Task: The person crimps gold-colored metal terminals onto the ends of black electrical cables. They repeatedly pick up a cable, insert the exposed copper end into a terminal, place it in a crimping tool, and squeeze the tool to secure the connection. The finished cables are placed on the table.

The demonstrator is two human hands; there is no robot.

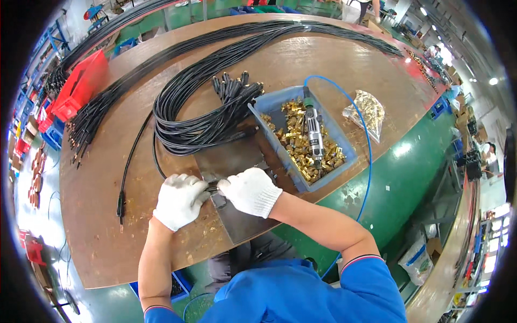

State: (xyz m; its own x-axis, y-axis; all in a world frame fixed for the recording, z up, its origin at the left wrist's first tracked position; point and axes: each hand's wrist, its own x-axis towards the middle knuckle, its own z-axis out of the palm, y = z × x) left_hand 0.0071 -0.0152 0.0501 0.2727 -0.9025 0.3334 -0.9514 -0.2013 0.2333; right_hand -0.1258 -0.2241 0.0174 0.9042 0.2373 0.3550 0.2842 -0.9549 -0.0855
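Observation:
White knit gloves cover both my hands. My left hand (180,200) is closed on a black cable near its end, and my right hand (249,191) pinches the same end from the other side. Little of the cable end (212,188) shows between my fingers, so its fitting cannot be made out. Both hands are over the left edge of a dark flat plate (239,220) on the table. Beyond them lies a coiled bundle of black cables (175,110) with thick connector ends. A single cable with a long plug (121,203) lies left of my left hand.
Right of the plate, a blue bin (333,179) holds brass fittings (293,116), with a grey-green power driver (314,132) lying across them. Its blue hose (369,151) loops right. A clear bag of brass parts (369,112) lies beyond. Red crates (83,83) stand at the left edge.

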